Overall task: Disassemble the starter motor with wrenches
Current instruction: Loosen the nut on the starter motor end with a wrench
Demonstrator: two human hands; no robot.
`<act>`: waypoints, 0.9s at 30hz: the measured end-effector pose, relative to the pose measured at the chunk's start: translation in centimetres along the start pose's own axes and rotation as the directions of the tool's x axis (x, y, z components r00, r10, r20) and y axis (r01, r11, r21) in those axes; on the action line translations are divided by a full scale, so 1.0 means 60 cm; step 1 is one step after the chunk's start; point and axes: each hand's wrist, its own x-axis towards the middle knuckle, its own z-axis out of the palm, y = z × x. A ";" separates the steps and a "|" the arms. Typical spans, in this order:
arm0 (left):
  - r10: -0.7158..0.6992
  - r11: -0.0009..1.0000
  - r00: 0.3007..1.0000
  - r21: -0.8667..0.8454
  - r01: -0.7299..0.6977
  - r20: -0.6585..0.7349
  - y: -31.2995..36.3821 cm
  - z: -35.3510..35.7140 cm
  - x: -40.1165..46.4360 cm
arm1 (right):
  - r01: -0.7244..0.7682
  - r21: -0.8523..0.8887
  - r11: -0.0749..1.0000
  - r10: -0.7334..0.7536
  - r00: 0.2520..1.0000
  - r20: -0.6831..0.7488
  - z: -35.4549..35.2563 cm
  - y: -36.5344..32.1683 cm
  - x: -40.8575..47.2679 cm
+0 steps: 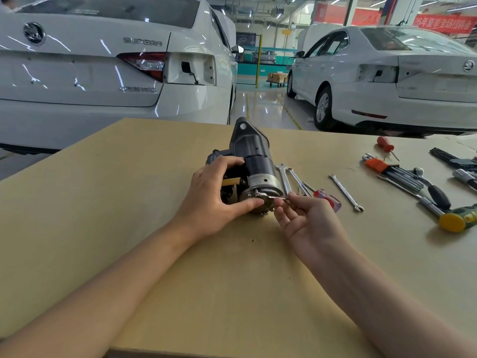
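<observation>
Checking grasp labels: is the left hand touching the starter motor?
Touching. The head view shows the left hand wrapped over the starter motor, thumb pressed on its end cap.

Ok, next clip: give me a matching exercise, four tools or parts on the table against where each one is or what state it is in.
Things:
1. starter motor
2. small wrench
3. red-handled screwdriver
4. yellow-headed hammer

Places or states:
A. far right edge of the table
B. lying alone at the back, right of centre
C. steadied by the left hand
D. pinched by the right hand, set on the motor's end cap

Pairs: 1-C, 2-D, 3-B, 4-A
</observation>
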 end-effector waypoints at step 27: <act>-0.026 0.999 0.999 -0.018 0.026 0.032 -0.011 0.001 0.000 | 0.532 -0.276 0.801 -0.493 0.847 0.201 -0.001 -0.010 -0.017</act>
